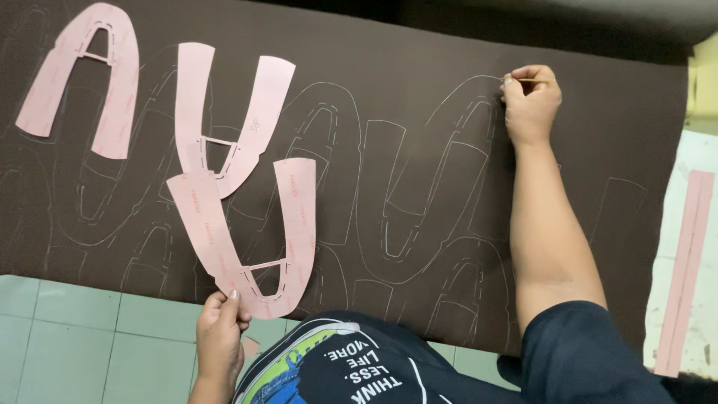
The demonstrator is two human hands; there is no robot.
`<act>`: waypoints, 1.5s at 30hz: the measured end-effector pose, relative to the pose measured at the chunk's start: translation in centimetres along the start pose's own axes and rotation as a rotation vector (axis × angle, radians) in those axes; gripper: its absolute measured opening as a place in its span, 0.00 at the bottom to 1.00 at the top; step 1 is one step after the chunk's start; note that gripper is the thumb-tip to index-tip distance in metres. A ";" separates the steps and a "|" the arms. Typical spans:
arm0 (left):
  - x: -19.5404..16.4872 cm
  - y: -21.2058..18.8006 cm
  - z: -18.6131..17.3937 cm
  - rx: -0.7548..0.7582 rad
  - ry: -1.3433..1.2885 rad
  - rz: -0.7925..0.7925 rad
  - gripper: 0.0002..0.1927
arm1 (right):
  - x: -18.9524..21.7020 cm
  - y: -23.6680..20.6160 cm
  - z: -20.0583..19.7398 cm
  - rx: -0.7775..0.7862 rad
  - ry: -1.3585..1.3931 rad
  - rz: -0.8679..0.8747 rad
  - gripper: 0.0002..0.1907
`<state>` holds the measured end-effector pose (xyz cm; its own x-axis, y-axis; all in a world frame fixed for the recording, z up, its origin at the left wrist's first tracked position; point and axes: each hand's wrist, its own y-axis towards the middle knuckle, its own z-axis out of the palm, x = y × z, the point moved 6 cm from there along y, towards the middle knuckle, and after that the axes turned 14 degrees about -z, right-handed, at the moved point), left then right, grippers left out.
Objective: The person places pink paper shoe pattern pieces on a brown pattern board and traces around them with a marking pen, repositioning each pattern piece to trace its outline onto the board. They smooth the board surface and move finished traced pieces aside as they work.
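A dark brown sheet of material (419,60) covers the table, with several U-shaped outlines traced on it in thin pale lines. My left hand (221,333) pinches the bottom edge of a pink U-shaped paper pattern (217,239) at the sheet's near edge. That pattern overlaps a second pink pattern (262,101) lying above it. A third pink pattern (123,97) lies at the far left, turned the other way up. My right hand (529,105) reaches far across the sheet and grips a thin marking pen (535,79) at the top of a traced outline.
A long pink strip (684,269) lies on a white surface at the right. Pale green floor tiles (90,337) show below the sheet's near edge. My dark printed shirt (351,366) fills the bottom middle.
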<state>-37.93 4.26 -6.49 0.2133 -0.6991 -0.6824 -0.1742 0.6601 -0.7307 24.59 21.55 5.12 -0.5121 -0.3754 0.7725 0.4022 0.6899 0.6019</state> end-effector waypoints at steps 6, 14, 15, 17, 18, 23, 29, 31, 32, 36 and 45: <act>-0.8 -0.6 -0.2 -0.076 0.130 -0.063 0.11 | -1.6 -1.0 0.0 -0.005 0.000 0.065 0.06; -1.1 -1.8 -1.0 -0.118 0.165 -0.066 0.13 | -2.2 -2.0 -0.1 0.037 -0.110 0.039 0.05; -1.1 -1.8 -1.1 -0.123 0.167 -0.066 0.13 | -2.3 -2.0 -0.2 0.042 -0.112 0.042 0.06; -1.0 -1.6 -1.1 -0.130 0.172 -0.063 0.13 | -2.2 -1.9 -0.3 0.045 -0.135 0.015 0.05; -0.9 -1.6 -1.0 -0.133 0.175 -0.062 0.13 | -2.1 -1.8 -0.4 0.045 -0.148 -0.002 0.05; -1.0 -1.6 -1.0 -0.120 0.164 -0.043 0.14 | -3.1 -2.0 -0.4 0.037 -0.030 0.096 0.05; -1.1 -1.6 -1.0 -0.112 0.175 -0.020 0.13 | -2.9 -1.9 -0.6 -0.002 0.010 0.137 0.06; -1.2 -1.5 -1.0 -0.109 0.193 -0.018 0.12 | -1.9 -2.4 -0.6 0.008 0.017 0.169 0.07; -1.2 -1.5 -1.0 -0.097 0.189 -0.021 0.12 | -1.0 -3.1 -0.7 0.028 0.016 0.178 0.07; -1.5 -1.1 -0.6 -0.042 0.180 -0.016 0.12 | 4.1 -9.0 0.1 0.241 -0.025 0.283 0.02; -2.7 -0.5 0.3 0.026 0.213 -0.013 0.13 | 16.6 -26.6 3.8 0.440 0.245 0.470 0.05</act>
<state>-38.17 5.91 -4.31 0.0067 -0.7478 -0.6638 -0.1473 0.6559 -0.7404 2.55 -0.68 1.20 -0.1520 -0.0681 0.9860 0.1677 0.9814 0.0936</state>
